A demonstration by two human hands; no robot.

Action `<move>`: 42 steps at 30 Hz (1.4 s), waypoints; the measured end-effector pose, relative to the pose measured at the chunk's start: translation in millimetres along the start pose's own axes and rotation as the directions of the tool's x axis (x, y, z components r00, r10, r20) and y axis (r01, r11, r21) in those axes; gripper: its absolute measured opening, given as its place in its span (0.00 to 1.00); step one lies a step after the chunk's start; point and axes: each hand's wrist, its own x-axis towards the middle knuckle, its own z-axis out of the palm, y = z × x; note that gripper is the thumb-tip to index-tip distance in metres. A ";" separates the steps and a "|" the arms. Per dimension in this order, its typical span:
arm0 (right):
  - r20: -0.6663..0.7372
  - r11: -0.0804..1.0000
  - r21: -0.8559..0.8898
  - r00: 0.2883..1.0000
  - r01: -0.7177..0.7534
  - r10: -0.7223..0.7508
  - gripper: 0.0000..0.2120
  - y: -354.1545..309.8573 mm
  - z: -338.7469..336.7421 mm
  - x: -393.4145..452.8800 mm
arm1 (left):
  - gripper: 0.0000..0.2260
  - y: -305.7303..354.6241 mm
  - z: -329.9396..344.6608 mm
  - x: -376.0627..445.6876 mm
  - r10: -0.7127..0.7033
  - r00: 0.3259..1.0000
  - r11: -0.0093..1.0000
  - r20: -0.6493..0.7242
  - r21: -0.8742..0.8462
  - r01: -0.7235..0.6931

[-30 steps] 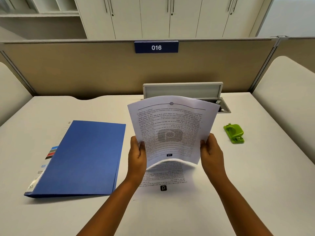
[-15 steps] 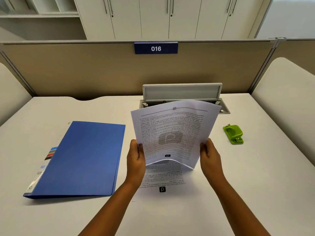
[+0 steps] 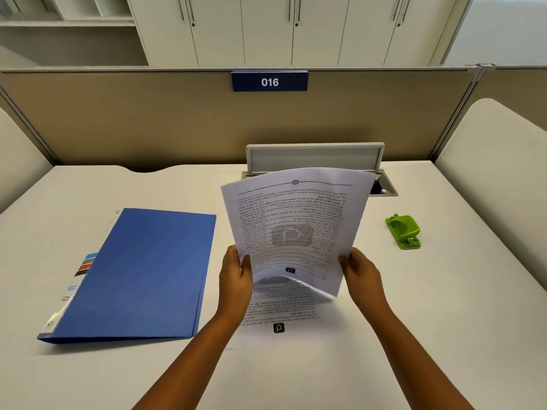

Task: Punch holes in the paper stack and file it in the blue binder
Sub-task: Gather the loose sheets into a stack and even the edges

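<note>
I hold a thin stack of printed paper (image 3: 296, 220) upright above the desk, its lower edge bowed. My left hand (image 3: 235, 279) grips its left edge and my right hand (image 3: 359, 272) grips its right edge. One more printed sheet (image 3: 281, 318) lies flat on the desk under the held stack. The blue binder (image 3: 142, 276) lies shut on the desk to the left of my hands, coloured tabs sticking out on its left side. A green hole punch (image 3: 404, 230) sits on the desk to the right, apart from the paper.
The white desk (image 3: 444, 321) ends at a beige partition with a blue "016" sign (image 3: 269, 81). A grey cable hatch (image 3: 315, 156) stands open just behind the paper. White cabinets rise beyond the partition.
The held paper has come down slightly and tilted, its top edge leaning further to the right. Binder, hole punch and the flat sheet have stayed put.
</note>
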 end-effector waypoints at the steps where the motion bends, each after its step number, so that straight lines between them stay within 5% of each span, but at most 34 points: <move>1: -0.025 1.000 -0.002 1.000 0.007 -0.007 0.07 0.6 -3.0 1.2 | 0.11 -3.3 0.3 0.0 -0.018 1.000 1.000 -0.007 0.026 0.018; 5: -0.076 0.998 -0.061 0.997 0.005 -0.010 0.09 5.0 -15.8 9.3 | 0.19 -17.6 1.0 -3.2 -0.102 0.984 0.985 -0.149 0.121 0.120; 12: 0.026 0.954 -0.240 0.981 -0.182 0.194 0.14 33.1 -11.1 16.1 | 0.21 -42.7 1.2 -1.4 -0.410 0.907 0.836 -0.099 0.357 0.417; 23: 0.118 0.937 -0.246 0.951 -0.250 0.285 0.13 43.6 36.7 -4.9 | 0.36 -47.2 13.3 -10.1 -0.412 0.905 0.665 -0.103 0.645 0.376; 28: 0.055 0.913 -0.347 0.968 -0.213 0.246 0.22 46.2 49.5 -13.4 | 0.34 -39.8 17.3 -6.6 -0.426 0.900 0.710 -0.095 0.581 0.397; 34: 0.074 0.852 -0.503 0.975 -0.146 0.211 0.27 41.1 56.9 -21.0 | 0.32 -33.1 11.5 9.4 -0.560 0.818 0.723 -0.133 0.404 0.560; 42: 0.050 0.822 -0.478 0.925 -0.309 0.377 0.30 35.9 57.3 -5.1 | 0.32 -45.6 6.0 16.9 -0.617 0.778 0.729 -0.117 0.289 0.621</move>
